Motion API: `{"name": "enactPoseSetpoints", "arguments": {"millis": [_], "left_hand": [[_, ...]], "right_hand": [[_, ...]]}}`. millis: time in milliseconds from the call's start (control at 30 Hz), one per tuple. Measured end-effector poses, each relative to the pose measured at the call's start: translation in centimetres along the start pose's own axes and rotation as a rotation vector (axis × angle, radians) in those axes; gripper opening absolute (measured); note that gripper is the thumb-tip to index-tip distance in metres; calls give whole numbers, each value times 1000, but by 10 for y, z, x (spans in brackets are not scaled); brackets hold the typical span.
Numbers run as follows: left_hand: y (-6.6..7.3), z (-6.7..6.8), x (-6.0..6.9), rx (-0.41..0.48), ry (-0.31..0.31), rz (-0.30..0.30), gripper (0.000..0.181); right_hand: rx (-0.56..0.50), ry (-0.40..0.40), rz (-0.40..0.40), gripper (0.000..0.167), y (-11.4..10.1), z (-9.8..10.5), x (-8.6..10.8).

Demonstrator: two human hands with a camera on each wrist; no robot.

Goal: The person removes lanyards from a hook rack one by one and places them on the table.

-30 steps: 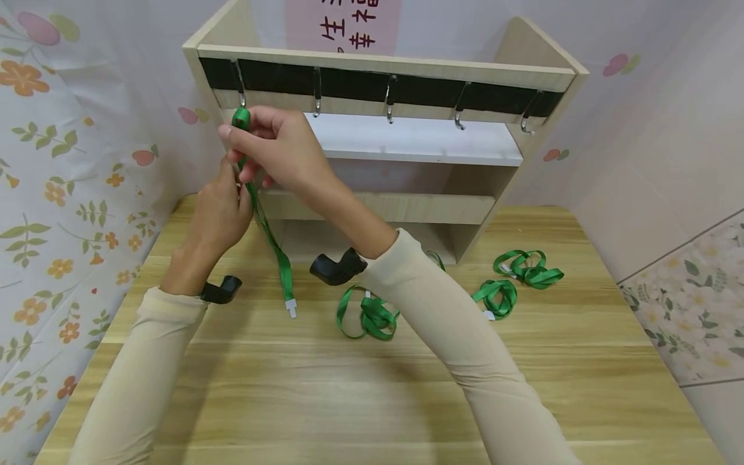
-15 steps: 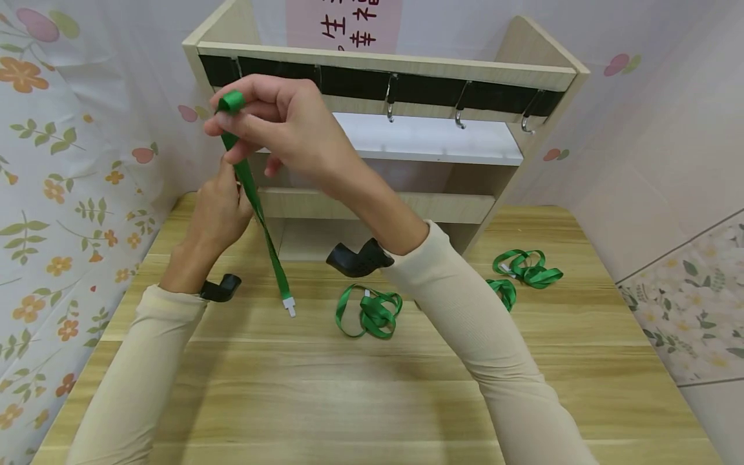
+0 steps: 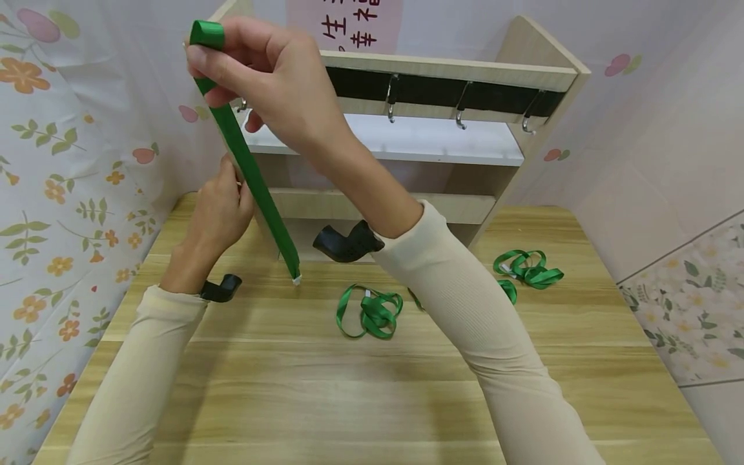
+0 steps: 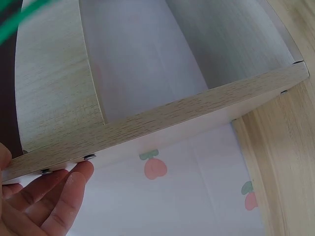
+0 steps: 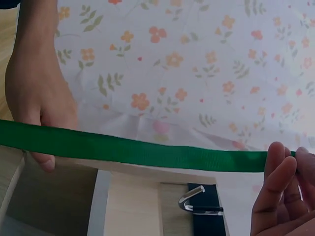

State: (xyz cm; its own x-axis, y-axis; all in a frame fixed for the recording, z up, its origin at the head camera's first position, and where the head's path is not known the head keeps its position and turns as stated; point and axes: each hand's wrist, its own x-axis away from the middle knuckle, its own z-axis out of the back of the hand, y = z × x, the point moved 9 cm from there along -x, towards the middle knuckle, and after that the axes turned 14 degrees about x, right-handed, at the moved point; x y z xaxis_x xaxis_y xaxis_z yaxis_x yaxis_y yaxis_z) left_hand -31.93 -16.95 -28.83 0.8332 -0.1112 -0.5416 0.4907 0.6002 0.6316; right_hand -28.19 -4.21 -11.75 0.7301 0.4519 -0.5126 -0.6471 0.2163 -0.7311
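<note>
A green lanyard (image 3: 256,174) hangs from my right hand (image 3: 279,81), which pinches its upper loop between thumb and fingers in front of the shelf's upper left corner. Its white clip end (image 3: 297,279) dangles low, above the table. In the right wrist view the lanyard strap (image 5: 147,152) stretches taut-looking across, passing apart from a bare metal hook (image 5: 191,199). My left hand (image 3: 215,206) grips the left side panel of the wooden shelf (image 3: 378,205). The left wrist view shows its fingers (image 4: 64,201) curled along that panel's edge (image 4: 162,115).
Metal hooks (image 3: 391,106) line a black strip (image 3: 430,89) across the shelf front. Coiled green lanyards lie on the wooden table (image 3: 325,400): one coil (image 3: 378,316) near the middle, another coil (image 3: 530,270) at right, others partly behind my right sleeve (image 3: 465,323).
My right hand has moved up and left, bringing the lanyard's loop from beside the leftmost hook to above it. The clip end has risen. My left hand has stayed in place.
</note>
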Motion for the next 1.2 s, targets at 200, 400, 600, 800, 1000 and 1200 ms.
{"name": "enactPoseSetpoints", "arguments": {"millis": [200,400,600,800,1000,1200], "left_hand": [[1,-2,1,11,-34,-22,27],[7,1,-3,51,0,-58,29],[1,2,-1,118,-19,35,29],[-2,2,4,40,-45,58,21],[0,0,1,-10,-22,11,36],[2,0,1,-2,-23,-15,37]], "right_hand": [[-52,-137,-7,11,-4,-18,11],[-120,-315,1,5,-4,-38,31],[-65,-423,61,7,6,-44,45],[4,-493,-26,11,29,-42,53],[159,-390,-114,12,60,-28,46],[273,-377,-164,12,74,-15,47]]}}
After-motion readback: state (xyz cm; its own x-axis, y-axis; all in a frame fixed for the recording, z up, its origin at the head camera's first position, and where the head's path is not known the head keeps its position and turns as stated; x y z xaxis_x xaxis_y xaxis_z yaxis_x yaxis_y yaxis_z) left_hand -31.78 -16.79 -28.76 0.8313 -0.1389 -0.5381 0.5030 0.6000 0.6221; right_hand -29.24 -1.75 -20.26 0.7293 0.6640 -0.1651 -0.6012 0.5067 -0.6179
